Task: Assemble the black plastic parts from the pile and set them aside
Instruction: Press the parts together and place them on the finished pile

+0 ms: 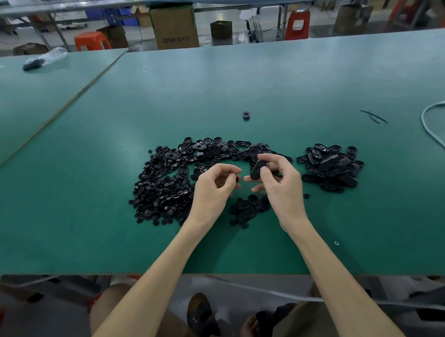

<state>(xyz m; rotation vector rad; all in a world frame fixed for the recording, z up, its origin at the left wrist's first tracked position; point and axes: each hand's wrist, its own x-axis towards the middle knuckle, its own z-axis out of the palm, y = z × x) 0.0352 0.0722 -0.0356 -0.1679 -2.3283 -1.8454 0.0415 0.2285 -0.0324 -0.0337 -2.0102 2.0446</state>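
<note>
Nearest, a small cluster [247, 208] lies on the table [111, 240]. Above it the left hand [214, 187] pinches a small piece [237, 179] in curled fingertips. The right hand [282, 183] clamps thumb and fingers on an oval plate [256, 170]. If pressed misaligned, the piece could pop loose and vanish into the pile [170, 182]. A heap [330, 165], probably the finished parts, sits to the right.

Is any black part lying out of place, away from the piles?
Yes. One black part lies alone on the green table beyond the main pile, and a small ring sits apart near the front edge.
</note>
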